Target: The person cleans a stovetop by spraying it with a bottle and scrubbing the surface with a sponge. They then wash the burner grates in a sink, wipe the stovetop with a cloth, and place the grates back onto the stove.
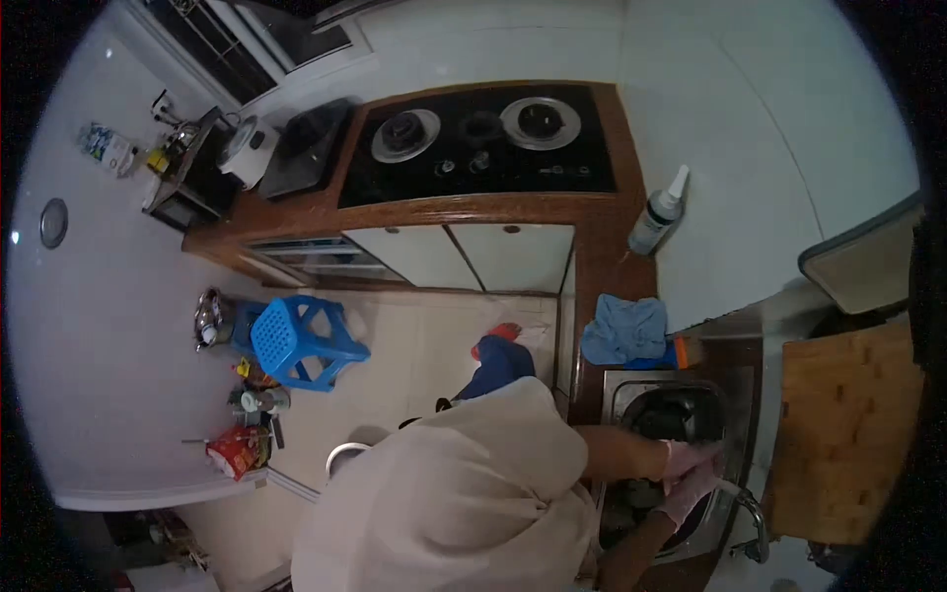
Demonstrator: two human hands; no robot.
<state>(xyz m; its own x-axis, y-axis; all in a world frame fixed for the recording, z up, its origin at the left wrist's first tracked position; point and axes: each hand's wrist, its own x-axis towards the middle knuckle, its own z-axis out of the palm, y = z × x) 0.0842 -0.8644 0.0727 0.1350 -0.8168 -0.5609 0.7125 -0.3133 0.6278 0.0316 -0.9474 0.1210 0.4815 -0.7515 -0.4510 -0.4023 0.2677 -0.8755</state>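
Pinkish gloves, or a similar covering, show on both hands over the metal sink (614,390). My left hand (692,458), the upper one in view, meets my right hand (689,493) just beside the spout of the faucet (752,513). Their fingers overlap and are blurred, so what they hold, if anything, cannot be made out. Below and behind the hands, a dark basin (681,409) sits in the sink, with greyish items (631,503) near its lower left part.
A blue cloth (626,329) lies on the counter by the sink, near a capped bottle (656,222). Beyond is a gas stove (478,138). A wooden board (843,434) stands right of the faucet. On the floor is a blue stool (296,340).
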